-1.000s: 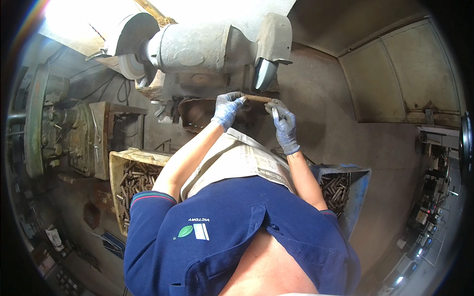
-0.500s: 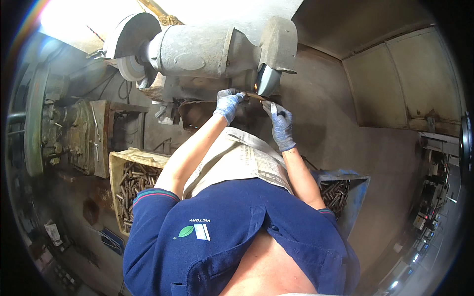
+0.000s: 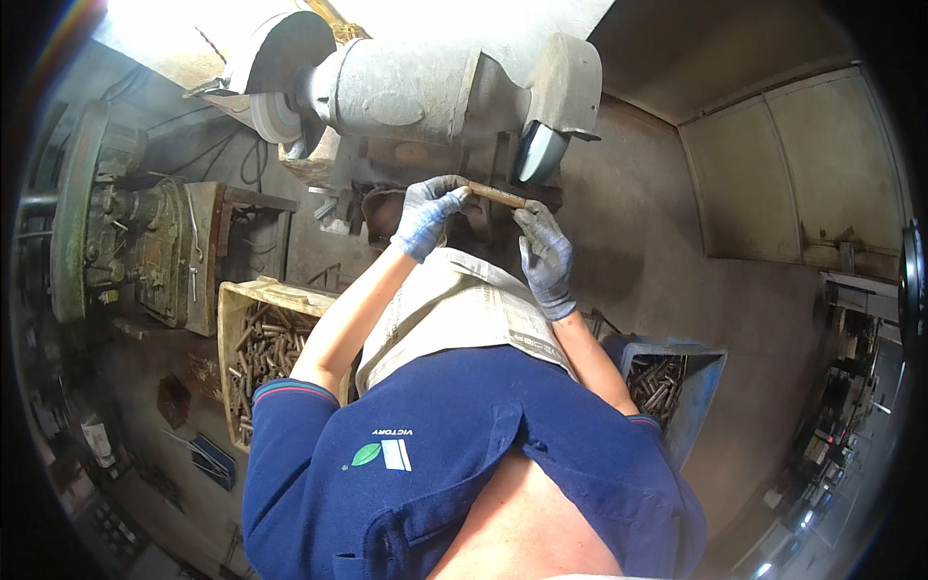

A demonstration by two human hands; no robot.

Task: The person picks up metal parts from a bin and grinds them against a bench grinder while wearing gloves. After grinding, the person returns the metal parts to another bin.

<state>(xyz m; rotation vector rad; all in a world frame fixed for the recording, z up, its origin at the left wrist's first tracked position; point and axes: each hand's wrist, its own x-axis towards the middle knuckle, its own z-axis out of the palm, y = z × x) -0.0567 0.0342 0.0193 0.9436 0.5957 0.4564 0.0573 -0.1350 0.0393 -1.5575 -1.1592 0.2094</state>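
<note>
A short brownish metal rod (image 3: pixel 497 195) is held level between my two gloved hands. My left hand (image 3: pixel 426 215) pinches its left end, fingers closed. At the other end, my right hand (image 3: pixel 545 253) grips it between thumb and fingertips. Just beyond and above the rod is the right wheel (image 3: pixel 543 156) of a bench grinder (image 3: pixel 396 97), under its guard; a small gap separates wheel and rod. Both gloves are grey and blue. A sheet of newspaper (image 3: pixel 464 304) covers my lap below the hands.
A yellowish crate (image 3: pixel 228 358) of metal rods stands on my left, a blue bin (image 3: pixel 710 377) of similar rods on my right. The grinder's left wheel (image 3: pixel 275 118) is exposed under its guard. Farther left stands a greenish machine (image 3: pixel 159 242); pale panels (image 3: pixel 783 174) line the right.
The rod has come away from the right wheel, toward me, and the spark glow there is gone. Both hands have drawn back slightly with it. The view has shifted a little.
</note>
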